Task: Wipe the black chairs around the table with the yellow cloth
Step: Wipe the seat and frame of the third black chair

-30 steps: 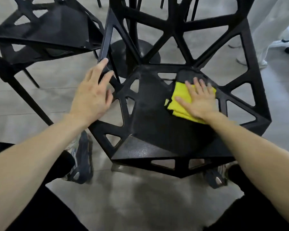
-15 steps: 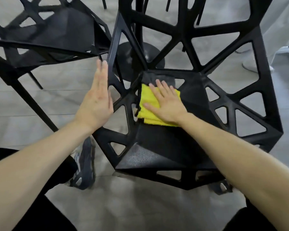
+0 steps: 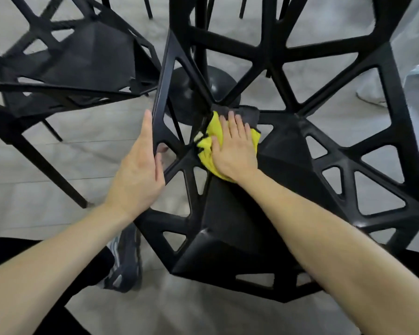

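- The right hand (image 3: 235,151) lies flat, fingers straight and spread, pressing the yellow cloth (image 3: 207,143) onto the seat of the near black chair (image 3: 240,213).
- A second ago the cloth sat toward the right rear of the seat; it has since swept across to the left rear corner, where it now bunches against the frame strut at the seat's edge.
- The left hand (image 3: 137,172) was resting loosely over the chair's left side frame; now its fingers run straight up along the outer bar, with the thumb seemingly tucked behind it, steadying the chair.
- The camera has also drawn closer, so the seat fills more of the view.
- Judged from this, one pass across the back of the seat is done, while the front of the seat, the backrest and the open struts look unwiped as yet.
- A second black chair (image 3: 82,56) stands to the left on the floor (image 3: 58,180), untouched, beside the dark round base (image 3: 198,90) of the bench.
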Action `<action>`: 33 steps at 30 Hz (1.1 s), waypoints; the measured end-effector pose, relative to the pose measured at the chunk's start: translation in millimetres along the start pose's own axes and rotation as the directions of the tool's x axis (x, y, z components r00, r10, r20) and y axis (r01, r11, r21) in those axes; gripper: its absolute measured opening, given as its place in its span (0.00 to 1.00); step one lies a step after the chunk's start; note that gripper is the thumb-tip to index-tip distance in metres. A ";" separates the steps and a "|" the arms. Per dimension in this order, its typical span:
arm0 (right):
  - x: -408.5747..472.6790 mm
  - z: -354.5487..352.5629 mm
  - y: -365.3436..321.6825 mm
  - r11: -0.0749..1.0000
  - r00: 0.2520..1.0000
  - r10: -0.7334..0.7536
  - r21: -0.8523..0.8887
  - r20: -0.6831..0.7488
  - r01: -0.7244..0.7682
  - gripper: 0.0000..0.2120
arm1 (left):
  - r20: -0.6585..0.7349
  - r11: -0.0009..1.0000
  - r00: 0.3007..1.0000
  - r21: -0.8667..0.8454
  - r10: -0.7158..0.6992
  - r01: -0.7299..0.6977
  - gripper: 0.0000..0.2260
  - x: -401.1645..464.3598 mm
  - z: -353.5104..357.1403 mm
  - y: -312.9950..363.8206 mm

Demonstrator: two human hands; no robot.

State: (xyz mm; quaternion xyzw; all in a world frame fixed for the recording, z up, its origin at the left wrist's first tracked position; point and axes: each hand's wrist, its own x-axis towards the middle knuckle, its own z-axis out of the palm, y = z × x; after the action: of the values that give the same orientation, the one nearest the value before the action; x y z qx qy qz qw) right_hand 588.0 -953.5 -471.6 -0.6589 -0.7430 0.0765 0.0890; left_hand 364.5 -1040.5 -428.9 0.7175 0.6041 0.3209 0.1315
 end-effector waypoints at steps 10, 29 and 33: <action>-1.8 -39.5 167.9 0.959 0.989 0.123 -0.247 -0.079 -0.139 0.35 | 0.045 0.996 0.996 -0.043 -0.075 0.077 0.39 2.4 1.2 0.2; -72.2 -23.4 55.5 0.982 0.988 0.145 -0.130 0.050 -0.138 0.42 | 0.008 0.998 1.000 0.060 -0.022 0.021 0.37 4.7 0.4 5.7; -147.4 -11.1 -40.9 0.971 0.958 -0.234 0.089 0.169 0.221 0.38 | -0.007 0.998 1.000 0.061 0.001 -0.001 0.36 4.1 -3.9 8.6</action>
State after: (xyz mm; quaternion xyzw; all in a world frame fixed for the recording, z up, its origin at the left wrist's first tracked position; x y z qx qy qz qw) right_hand 568.1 -1104.7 -456.0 -0.5561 -0.8157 0.1501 0.0533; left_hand 369.2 -1039.4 -419.7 0.7204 0.6137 0.3047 0.1073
